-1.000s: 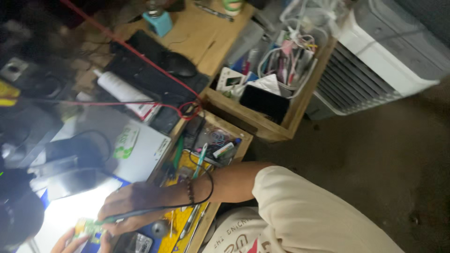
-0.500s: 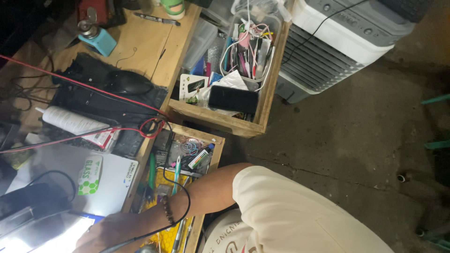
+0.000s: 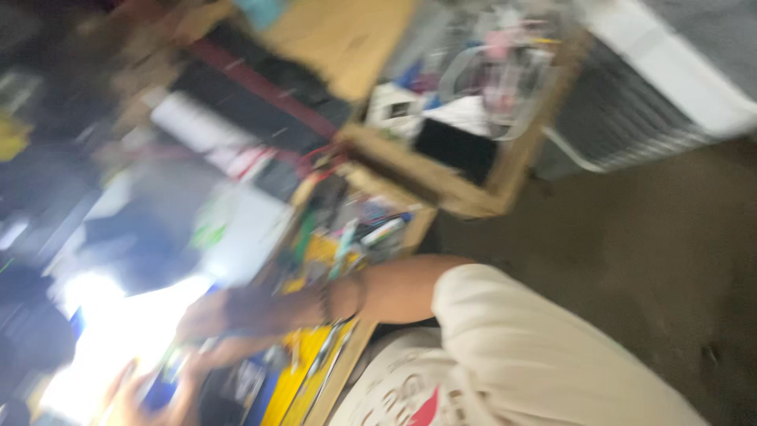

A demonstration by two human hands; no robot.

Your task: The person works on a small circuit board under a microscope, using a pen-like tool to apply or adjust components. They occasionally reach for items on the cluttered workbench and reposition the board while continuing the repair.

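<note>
a thin tool [image 3: 206, 344] lies under the right hand [image 3: 211, 317] at the lower left of the frame, its tip toward a small blue thing [image 3: 162, 390] at the bottom edge. the picture is badly blurred, so whether the right fingers are closed on the tool or only resting over it cannot be told. the left hand [image 3: 138, 394] sits at the very bottom left, just beside the blue thing, fingers spread; whether it grips it cannot be told either.

both hands are over the desk [image 3: 347, 47], beside a bright white glare [image 3: 118, 331] at lower left. the right forearm runs in from the middle of the frame with a dark band [image 3: 325, 301] at the wrist and a cream sleeve [image 3: 536, 355] to the lower right.

above the forearm, at centre, is an open tray [image 3: 359, 229] of mixed small tools, with yellow sheets [image 3: 303, 379] below it. a wooden box [image 3: 465, 189] holding a clear tub of cables stands at upper centre. a white grilled appliance [image 3: 654, 95] fills the upper right, on the dark floor [image 3: 631, 260].
</note>
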